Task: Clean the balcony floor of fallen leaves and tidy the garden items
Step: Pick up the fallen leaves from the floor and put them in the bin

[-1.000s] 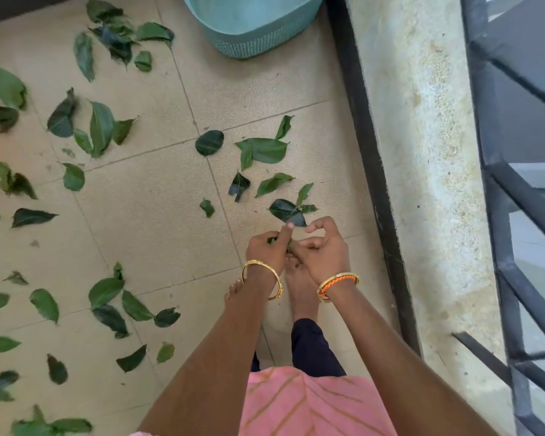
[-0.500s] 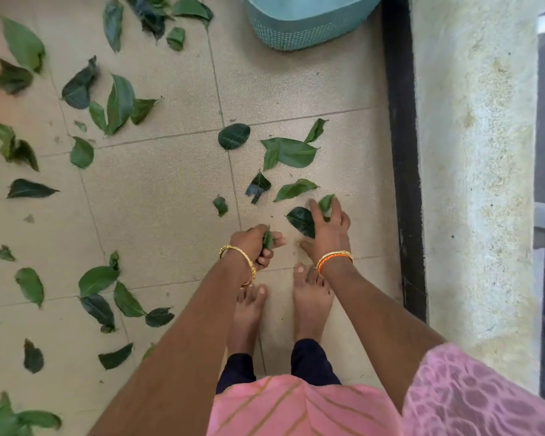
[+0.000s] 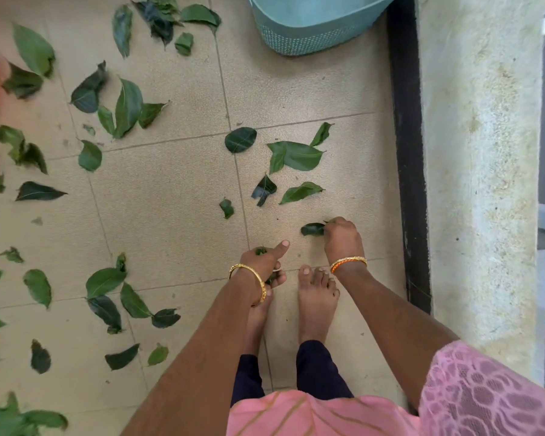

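1. Near frame centre, at about 4 o'clock from it, the right hand (image 3: 340, 237) was down at the floor (image 3: 170, 190), fingertips curled and pinching one end of a dark leaf (image 3: 312, 229).
2. Key relation: that leaf lay immediately at 9 o'clock of the R hand, touching the fingers; long axis ran approx. 9–3 o'clock, free end pointing to 9, held end at the fingers. R hand clearly nearer than L.
3. Left hand (image 3: 265, 262), at 8 o'clock of the R hand, was closed round a small bunch of gathered leaves (image 3: 260, 250), thumb stuck out toward 2 o'clock; only green scraps showed at the fist, so count not readable.
4. Next nearest targets (judgement): a pale leaf (image 3: 301, 191) and a dark torn leaf (image 3: 264, 188), both at 11–12 o'clock of the R hand, near but apart; pale one's axis approx. 8–2 o'clock.
5. Teal basket (image 3: 312, 39) stood at 12 o'clock, well apart; probably the drop point.
6. Many leaves remained at 7–11 o'clock; task judged early.
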Available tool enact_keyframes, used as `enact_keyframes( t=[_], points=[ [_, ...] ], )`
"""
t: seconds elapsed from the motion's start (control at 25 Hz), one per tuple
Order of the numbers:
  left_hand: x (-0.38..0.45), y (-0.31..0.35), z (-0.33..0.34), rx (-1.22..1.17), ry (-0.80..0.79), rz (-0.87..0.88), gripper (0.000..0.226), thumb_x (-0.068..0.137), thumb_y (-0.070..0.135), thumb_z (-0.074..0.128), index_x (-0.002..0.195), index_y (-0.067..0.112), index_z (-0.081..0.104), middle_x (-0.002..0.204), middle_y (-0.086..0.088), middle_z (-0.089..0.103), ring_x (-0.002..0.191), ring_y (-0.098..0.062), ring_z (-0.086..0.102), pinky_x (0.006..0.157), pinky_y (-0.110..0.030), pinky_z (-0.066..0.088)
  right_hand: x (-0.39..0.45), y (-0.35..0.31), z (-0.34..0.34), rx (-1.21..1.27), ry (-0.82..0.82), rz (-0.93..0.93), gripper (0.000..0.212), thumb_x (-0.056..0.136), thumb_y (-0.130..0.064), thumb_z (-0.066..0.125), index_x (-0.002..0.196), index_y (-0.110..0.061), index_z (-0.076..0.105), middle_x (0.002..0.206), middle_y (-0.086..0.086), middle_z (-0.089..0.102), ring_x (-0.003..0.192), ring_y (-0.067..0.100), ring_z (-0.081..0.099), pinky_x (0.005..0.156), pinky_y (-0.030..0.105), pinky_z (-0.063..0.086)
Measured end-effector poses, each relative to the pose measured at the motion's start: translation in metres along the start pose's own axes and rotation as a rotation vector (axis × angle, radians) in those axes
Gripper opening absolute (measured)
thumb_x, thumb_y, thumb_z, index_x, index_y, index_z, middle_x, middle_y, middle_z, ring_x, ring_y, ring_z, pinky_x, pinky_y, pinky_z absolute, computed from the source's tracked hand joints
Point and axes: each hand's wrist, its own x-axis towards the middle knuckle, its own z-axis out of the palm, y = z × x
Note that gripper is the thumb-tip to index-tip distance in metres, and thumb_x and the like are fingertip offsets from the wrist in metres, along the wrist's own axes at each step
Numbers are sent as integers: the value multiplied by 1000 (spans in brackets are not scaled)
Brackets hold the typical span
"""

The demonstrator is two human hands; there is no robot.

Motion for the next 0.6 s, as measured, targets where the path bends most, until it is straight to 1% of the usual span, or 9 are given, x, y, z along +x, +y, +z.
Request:
enact_keyframes(
  t=[0.08,0.12,0.2,0.28,0.36,0.4,0.48,0.56,0.6],
  points=[
    [-10,3,5,-60,28,12,36,83,36,70,93,5,54,71,-5,49,53,-14,53,41,-18,48,-11,-5,-18,206,-46,88,16,83,8,53,88,1,67,88,15,67,81,27,62,66,22,44],
    [-17,5,7,-75,36,16,38,84,37,69,96,5,52,74,-6,48,56,-15,53,38,-18,47,-22,-15,-32,373,-67,125,14,81,7,57,87,-3,65,82,11,67,75,23,62,62,16,46],
    [-33,7,12,-82,28,23,47,83,42,68,106,3,52,84,-9,54,63,-17,56,37,-19,47,-49,-41,-59,681,-169,169,25,79,8,62,94,-11,55,76,7,65,65,17,63,52,9,46],
    [-45,6,18,-90,26,27,49,83,43,69,110,7,51,98,-12,59,74,-20,60,52,-29,57,-74,-66,-81,881,-282,185,38,80,9,61,103,-16,45,81,4,61,67,16,63,51,17,51],
    [-57,7,17,-168,47,26,30,86,33,68,96,9,52,93,-14,60,80,-27,61,69,-38,56,-89,-84,-98,976,-308,231,43,79,10,59,105,-18,40,85,4,56,67,20,62,52,29,56],
    [-64,9,15,-205,49,24,22,87,26,66,89,8,53,89,-14,59,82,-28,60,71,-41,55,-93,-89,-104,982,-288,261,44,78,9,61,105,-19,40,83,5,57,66,20,62,54,31,57],
    [-76,14,8,-235,69,22,15,89,19,62,90,5,56,87,-14,60,84,-29,60,71,-42,55,-97,-101,-116,876,-224,251,46,75,7,64,102,-21,42,73,6,64,62,18,62,56,26,56],
    [-89,19,-2,-273,86,-8,14,92,20,60,88,6,57,82,-12,61,76,-25,60,65,-38,56,-99,-115,-125,713,-216,133,43,74,7,63,99,-24,45,69,7,67,62,17,64,58,23,56],
    [-93,21,-6,-302,94,0,16,93,22,59,87,7,58,81,-11,62,74,-23,60,62,-36,55,-98,-121,-127,639,-228,70,41,75,6,61,97,-24,46,69,8,67,64,18,64,60,27,56]
  ],
)
